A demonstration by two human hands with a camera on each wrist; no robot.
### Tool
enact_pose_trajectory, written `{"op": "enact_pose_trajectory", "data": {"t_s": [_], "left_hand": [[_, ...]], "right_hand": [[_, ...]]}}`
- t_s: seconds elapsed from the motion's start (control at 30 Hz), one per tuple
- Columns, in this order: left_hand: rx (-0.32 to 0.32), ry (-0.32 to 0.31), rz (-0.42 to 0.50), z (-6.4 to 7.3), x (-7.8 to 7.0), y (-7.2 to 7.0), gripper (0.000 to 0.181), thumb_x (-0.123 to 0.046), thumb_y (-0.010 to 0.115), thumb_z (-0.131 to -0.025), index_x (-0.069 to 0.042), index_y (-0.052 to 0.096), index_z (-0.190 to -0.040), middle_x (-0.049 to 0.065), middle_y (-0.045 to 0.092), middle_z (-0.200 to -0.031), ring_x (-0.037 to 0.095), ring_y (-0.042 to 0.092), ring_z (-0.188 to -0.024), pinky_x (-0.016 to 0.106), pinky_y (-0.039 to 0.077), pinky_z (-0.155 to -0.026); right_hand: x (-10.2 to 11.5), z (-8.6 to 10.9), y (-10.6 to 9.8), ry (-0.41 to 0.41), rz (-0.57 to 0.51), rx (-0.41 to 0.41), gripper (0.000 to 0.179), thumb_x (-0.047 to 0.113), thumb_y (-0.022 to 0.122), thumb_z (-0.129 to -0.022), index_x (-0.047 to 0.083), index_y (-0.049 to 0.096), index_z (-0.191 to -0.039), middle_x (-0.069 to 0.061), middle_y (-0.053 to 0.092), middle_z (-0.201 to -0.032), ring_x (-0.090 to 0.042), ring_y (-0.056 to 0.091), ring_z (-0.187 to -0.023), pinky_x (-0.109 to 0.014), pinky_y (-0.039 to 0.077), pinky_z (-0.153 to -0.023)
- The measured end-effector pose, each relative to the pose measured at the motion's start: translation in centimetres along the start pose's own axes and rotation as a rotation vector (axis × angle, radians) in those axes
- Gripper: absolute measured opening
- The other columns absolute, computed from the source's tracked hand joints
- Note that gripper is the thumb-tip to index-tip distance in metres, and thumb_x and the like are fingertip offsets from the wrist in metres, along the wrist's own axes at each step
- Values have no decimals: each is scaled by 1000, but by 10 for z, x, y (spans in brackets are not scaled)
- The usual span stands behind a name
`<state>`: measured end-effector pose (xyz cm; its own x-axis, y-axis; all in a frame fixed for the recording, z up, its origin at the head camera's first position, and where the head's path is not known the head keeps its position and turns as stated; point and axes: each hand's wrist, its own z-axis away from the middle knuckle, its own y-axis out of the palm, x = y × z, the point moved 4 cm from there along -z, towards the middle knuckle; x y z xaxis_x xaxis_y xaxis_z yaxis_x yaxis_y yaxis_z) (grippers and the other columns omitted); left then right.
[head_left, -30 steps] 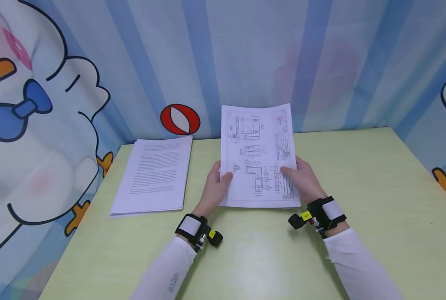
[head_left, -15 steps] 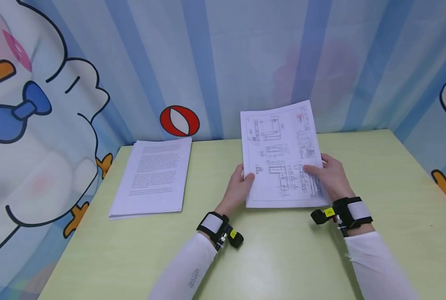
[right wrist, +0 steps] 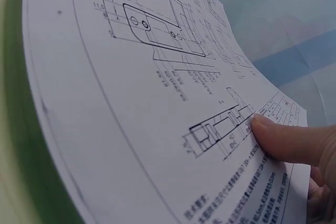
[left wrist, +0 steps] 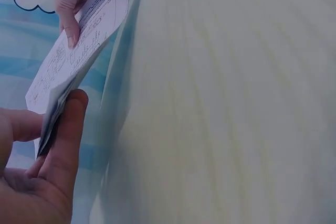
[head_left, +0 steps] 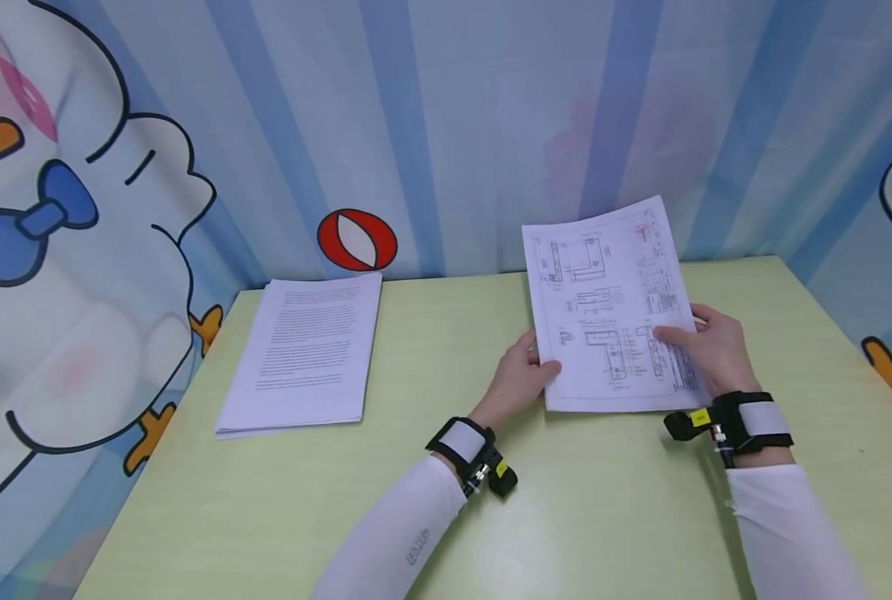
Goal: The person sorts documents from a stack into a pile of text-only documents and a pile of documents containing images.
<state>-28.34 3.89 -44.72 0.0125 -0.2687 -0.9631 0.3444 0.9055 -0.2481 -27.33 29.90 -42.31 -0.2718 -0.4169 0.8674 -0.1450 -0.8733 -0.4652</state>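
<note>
Both hands hold a stack of paper sheets (head_left: 603,292) over the right half of the table, its top sheet printed with technical line drawings. My left hand (head_left: 517,379) pinches the stack's left edge near the lower corner, thumb in front and fingers behind. In the left wrist view several layers show at the edge between thumb and fingers (left wrist: 68,135). My right hand (head_left: 716,350) grips the right edge, its thumb (right wrist: 289,140) lying on the printed face. The stack tilts up, its top edge bent slightly and overlapping the curtain in the head view.
Another stack of printed paper (head_left: 303,358), with lines of text, lies on the left of the pale green table (head_left: 431,533). A striped blue curtain (head_left: 476,125) with cartoon figures hangs behind the table's back edge.
Both hands have carried the drawing sheets from the middle of the table to the right, and the stack has turned slightly. The text stack has stayed in place.
</note>
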Motion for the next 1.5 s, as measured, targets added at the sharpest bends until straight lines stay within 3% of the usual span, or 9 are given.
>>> {"op": "enact_pose_trajectory", "data": {"t_s": [0.17, 0.37, 0.53, 0.67, 0.8, 0.93, 1.13, 1.27, 1.5], "left_hand": [[36, -12, -48, -4, 0, 12, 71, -5, 62, -94, -17, 30, -157, 12, 69, -101, 13, 65, -71, 26, 57, -58], [105, -16, -33, -5, -1, 29, 77, 0, 65, -90, -17, 30, -157, 9, 65, -91, 14, 64, -68, 27, 58, -57], [133, -74, -8, -5, -1, 42, 79, 3, 66, -88, -13, 31, -156, 8, 65, -92, 16, 66, -64, 27, 59, -58], [152, -109, 10, -5, -1, 50, 72, 4, 65, -89, -10, 36, -153, 5, 62, -88, 21, 69, -60, 28, 59, -57], [171, -124, -6, -4, -1, 56, 51, 2, 65, -90, -8, 52, -138, 4, 63, -80, 22, 70, -59, 27, 58, -55], [178, -126, -30, -4, -3, 59, 41, -2, 66, -91, -8, 56, -131, 3, 65, -77, 20, 70, -58, 26, 58, -55], [166, -148, -63, -2, -7, 58, 60, -3, 67, -91, -8, 46, -147, 3, 67, -77, 18, 68, -56, 26, 57, -55], [161, -161, -62, -1, -7, 58, 63, -3, 68, -90, -7, 44, -148, 4, 68, -74, 16, 66, -53, 25, 57, -55], [137, -164, -56, -1, -9, 59, 54, -2, 70, -88, -4, 54, -139, 6, 69, -65, 14, 63, -49, 25, 56, -53]], "right_hand": [[-8, -6, -11, 4, 20, -18, 72, 36, 63, -96, 5, 34, -154, -27, 59, -132, -8, 69, -75, -27, 59, -65], [-23, -8, -27, 30, 66, -44, 74, 40, 62, -96, 2, 35, -152, -28, 58, -130, -9, 68, -72, -27, 57, -62], [-35, -7, -35, 36, 104, -69, 70, 36, 62, -96, -2, 37, -150, -30, 58, -126, -12, 67, -70, -26, 57, -58], [-40, -7, -39, 30, 144, -82, 68, 33, 62, -97, -4, 38, -149, -34, 57, -125, -15, 68, -69, -26, 56, -55], [-43, -7, -43, 30, 170, -91, 68, 33, 61, -97, -6, 38, -148, -36, 56, -126, -16, 68, -69, -25, 55, -54], [-46, -8, -48, 38, 182, -95, 70, 33, 60, -97, -7, 35, -149, -37, 55, -127, -16, 67, -69, -26, 55, -54], [-51, -12, -49, 52, 196, -91, 71, 29, 61, -97, -9, 33, -149, -38, 53, -128, -17, 67, -69, -23, 53, -52], [-53, -13, -49, 78, 205, -86, 72, 29, 62, -97, -9, 30, -150, -38, 52, -130, -17, 66, -68, -20, 52, -51], [-54, -14, -49, 100, 197, -71, 75, 31, 63, -96, -5, 28, -153, -37, 52, -132, -14, 66, -68, -27, 57, -56]]}}
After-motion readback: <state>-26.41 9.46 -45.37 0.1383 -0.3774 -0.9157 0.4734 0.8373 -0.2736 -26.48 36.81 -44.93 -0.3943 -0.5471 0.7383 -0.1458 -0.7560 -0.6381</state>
